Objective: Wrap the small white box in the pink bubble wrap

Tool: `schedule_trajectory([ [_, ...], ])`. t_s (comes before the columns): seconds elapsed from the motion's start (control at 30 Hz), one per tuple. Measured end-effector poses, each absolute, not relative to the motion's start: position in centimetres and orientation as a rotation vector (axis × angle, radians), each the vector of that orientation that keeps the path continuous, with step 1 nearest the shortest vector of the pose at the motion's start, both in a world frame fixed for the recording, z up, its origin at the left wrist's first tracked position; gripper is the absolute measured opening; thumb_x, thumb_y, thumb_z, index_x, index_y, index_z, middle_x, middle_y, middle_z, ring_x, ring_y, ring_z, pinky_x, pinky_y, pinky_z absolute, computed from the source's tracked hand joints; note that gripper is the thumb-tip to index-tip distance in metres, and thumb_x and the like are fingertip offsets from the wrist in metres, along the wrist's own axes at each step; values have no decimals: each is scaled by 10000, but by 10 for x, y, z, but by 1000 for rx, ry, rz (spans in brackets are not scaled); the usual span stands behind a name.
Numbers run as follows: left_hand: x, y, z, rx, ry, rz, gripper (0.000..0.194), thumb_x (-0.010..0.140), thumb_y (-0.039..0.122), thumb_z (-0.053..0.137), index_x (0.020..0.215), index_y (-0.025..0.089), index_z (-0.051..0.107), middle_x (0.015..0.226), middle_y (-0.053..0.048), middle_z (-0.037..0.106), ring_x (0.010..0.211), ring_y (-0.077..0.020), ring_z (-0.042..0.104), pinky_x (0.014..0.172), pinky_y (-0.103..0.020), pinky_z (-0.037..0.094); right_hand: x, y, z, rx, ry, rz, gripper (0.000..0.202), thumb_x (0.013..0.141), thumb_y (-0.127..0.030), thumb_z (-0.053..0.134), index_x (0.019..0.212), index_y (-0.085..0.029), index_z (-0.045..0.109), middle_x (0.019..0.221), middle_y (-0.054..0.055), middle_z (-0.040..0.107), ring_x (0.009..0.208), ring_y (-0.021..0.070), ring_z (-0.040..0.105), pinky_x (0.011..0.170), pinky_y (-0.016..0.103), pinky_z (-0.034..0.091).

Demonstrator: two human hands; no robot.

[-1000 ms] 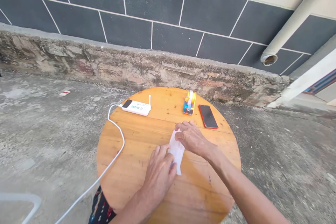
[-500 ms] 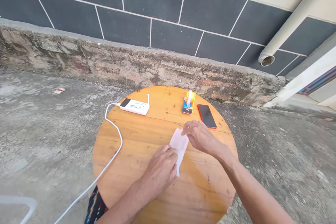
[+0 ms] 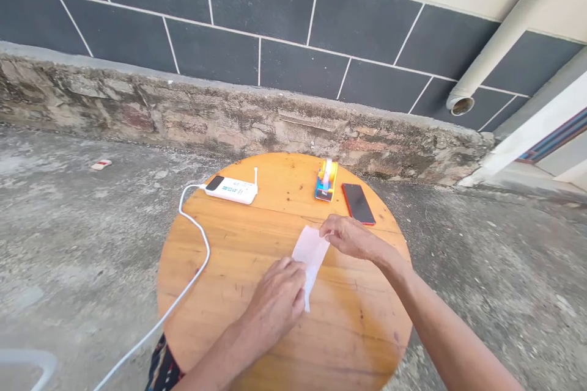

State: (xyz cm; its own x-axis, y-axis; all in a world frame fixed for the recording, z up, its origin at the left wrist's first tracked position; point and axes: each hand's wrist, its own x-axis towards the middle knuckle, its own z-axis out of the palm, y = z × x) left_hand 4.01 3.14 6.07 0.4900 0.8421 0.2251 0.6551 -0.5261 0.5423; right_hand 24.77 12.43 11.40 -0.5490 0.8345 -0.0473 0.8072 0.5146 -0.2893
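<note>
A narrow piece of thin white paper [image 3: 310,252] lies slantwise on the round wooden table [image 3: 220,269]. Over its lower left edge rests my left hand [image 3: 279,293], its fingers curled and closed on the paper. My right hand [image 3: 346,235] pinches the paper's upper right corner between thumb and fingers. Beyond my right hand are a phone with a red edge [image 3: 359,203] and a small yellow and blue tape dispenser [image 3: 326,180].
At the table's back left lies a white device [image 3: 232,190] with a short antenna; its white cable [image 3: 207,244] runs over the left edge. Behind the table stands a low stone ledge [image 3: 206,119] under a dark tiled wall. A drainpipe [image 3: 486,55] is at the right.
The view has shifted slightly, so the table and its objects sit a little further left. Both hands keep their places on the paper, with the right fingers bent a little more at its corner.
</note>
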Motion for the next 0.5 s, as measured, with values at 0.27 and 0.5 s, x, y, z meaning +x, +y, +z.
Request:
schedule_trajectory([
  [0.27,40,29,60,2407,1282,597,179,751,35,452,729,193,532,999,-35,647,913,-213,563,785,-339,458,228,132,98,-1443,-2662,350,235,849,-74,462,906,-190,658,1051,37,623,846,144,609,707,232,407],
  [0.5,38,30,55,2581,1282,590,172,759,49,467,700,186,552,1292,-49,564,948,-238,583,793,-388,464,204,139,75,-1450,-2740,303,219,831,-97,489,836,-197,683,1021,47,615,810,153,612,632,238,374],
])
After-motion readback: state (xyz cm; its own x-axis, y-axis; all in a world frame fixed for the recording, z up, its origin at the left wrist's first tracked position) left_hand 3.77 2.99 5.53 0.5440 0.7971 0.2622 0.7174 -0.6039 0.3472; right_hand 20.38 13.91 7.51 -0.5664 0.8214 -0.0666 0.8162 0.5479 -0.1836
